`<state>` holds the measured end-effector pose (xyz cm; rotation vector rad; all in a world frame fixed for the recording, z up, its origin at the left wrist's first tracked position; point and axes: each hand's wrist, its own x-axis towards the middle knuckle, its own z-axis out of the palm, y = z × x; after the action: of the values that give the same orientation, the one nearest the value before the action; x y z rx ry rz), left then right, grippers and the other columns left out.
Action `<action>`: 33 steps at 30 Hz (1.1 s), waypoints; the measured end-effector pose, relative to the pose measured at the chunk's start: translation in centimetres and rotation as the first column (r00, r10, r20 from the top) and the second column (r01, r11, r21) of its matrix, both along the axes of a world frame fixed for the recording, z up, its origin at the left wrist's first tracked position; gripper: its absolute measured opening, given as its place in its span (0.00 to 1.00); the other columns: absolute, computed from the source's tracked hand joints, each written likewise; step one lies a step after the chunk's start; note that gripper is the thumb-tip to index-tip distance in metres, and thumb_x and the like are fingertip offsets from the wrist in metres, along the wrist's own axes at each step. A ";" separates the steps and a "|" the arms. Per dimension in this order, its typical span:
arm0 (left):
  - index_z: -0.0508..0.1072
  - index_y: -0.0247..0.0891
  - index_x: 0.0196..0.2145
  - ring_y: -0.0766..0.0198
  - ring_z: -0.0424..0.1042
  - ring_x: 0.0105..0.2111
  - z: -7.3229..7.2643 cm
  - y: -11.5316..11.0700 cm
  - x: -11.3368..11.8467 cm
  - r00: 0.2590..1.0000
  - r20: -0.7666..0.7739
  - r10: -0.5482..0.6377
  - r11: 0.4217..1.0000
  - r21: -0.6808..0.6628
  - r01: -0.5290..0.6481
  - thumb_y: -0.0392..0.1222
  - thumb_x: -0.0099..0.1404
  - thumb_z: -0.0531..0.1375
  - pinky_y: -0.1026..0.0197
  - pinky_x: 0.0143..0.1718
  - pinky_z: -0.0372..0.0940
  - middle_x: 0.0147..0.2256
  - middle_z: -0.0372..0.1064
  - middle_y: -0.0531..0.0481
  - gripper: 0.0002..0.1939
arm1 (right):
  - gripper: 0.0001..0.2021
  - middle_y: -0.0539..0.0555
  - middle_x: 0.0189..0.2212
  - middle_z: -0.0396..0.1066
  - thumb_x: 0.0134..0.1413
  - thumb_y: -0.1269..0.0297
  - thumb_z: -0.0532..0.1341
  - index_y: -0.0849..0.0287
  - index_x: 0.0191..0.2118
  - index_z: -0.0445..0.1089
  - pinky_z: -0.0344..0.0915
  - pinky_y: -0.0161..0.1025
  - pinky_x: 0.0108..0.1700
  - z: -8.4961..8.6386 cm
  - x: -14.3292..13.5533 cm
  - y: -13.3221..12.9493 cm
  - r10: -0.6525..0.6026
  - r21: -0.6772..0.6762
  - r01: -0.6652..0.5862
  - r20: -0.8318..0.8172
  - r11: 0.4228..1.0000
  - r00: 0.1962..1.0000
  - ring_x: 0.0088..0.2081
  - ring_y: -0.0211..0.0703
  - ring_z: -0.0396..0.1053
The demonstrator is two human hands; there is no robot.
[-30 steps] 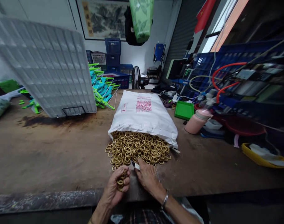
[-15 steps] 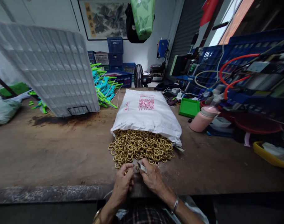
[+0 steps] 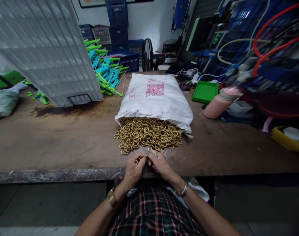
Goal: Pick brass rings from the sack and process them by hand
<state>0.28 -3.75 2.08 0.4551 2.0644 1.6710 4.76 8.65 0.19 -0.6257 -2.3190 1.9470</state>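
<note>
A heap of gold-coloured rings (image 3: 149, 132) spills from the open end of a white woven sack (image 3: 141, 101) with red print. Just in front of the heap, my left hand (image 3: 134, 168) is closed, pinching a gold ring (image 3: 139, 160) between thumb and fingers. My right hand (image 3: 162, 166) is closed beside it, its fingertips meeting those of the left. A small pale, flat piece (image 3: 154, 153) sticks up from the right hand's grip; its kind is unclear. The inner fingers of both hands are hidden.
On the left of the wooden table (image 3: 65, 141) stands a ribbed translucent panel (image 3: 48, 55) near green and turquoise plastic parts (image 3: 107, 73). To the right are a green tray (image 3: 205, 91), a pink bottle (image 3: 220, 103) and a yellow tray (image 3: 287, 139). Behind the sack stands a black fan (image 3: 147, 54).
The view has tilted down, so more of my lap shows. My hands have come together, and a gold ring now shows in the left fingers. The sack and heap look unmoved.
</note>
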 end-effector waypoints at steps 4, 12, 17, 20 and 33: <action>0.70 0.36 0.28 0.72 0.55 0.15 -0.1 -0.1 0.2 0.978 0.202 -0.058 0.998 0.051 0.048 0.50 0.57 0.56 0.68 0.16 0.51 0.16 0.58 0.58 0.14 | 0.15 0.44 0.14 0.55 0.51 0.55 0.51 0.57 0.20 0.57 0.51 0.31 0.23 -0.1 0.1 0.1 -0.025 0.051 0.027 -0.042 0.998 0.999 0.19 0.32 0.52; 0.65 0.37 0.28 0.75 0.56 0.14 -0.4 -0.3 0.3 0.866 0.485 -0.121 0.976 0.218 0.014 0.53 0.53 0.61 0.72 0.13 0.48 0.19 0.59 0.59 0.16 | 0.13 0.45 0.16 0.57 0.50 0.56 0.50 0.57 0.21 0.58 0.53 0.32 0.26 0.5 0.1 0.2 -0.005 0.162 0.021 -0.096 0.987 0.995 0.21 0.33 0.54; 0.64 0.37 0.28 0.76 0.56 0.15 -0.1 -0.4 0.3 0.808 0.555 -0.195 0.947 0.322 0.007 0.51 0.54 0.61 0.73 0.12 0.47 0.20 0.59 0.59 0.15 | 0.13 0.45 0.16 0.58 0.51 0.58 0.50 0.58 0.21 0.59 0.54 0.32 0.27 1.1 0.4 0.1 0.004 0.134 0.007 -0.080 0.991 0.997 0.20 0.33 0.55; 0.63 0.37 0.28 0.76 0.57 0.15 -0.3 -0.5 0.3 0.795 0.570 -0.206 0.937 0.349 -0.008 0.50 0.55 0.61 0.73 0.12 0.47 0.20 0.59 0.58 0.14 | 0.12 0.45 0.17 0.60 0.51 0.60 0.51 0.58 0.22 0.59 0.55 0.32 0.28 1.4 0.4 0.1 0.025 0.129 -0.015 -0.075 0.992 0.997 0.21 0.34 0.57; 0.62 0.38 0.28 0.75 0.56 0.15 -0.2 -0.6 0.4 0.858 0.482 -0.175 0.929 0.369 -0.017 0.52 0.54 0.61 0.72 0.13 0.48 0.19 0.60 0.59 0.17 | 0.08 0.48 0.19 0.62 0.49 0.72 0.49 0.57 0.25 0.61 0.49 0.33 0.27 0.1 1.3 0.0 0.217 0.572 -0.186 0.013 0.799 0.976 0.23 0.36 0.57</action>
<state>0.71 -4.33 1.85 0.1736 1.3426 1.8789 6.11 8.69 0.27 -0.2699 -2.8233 1.1684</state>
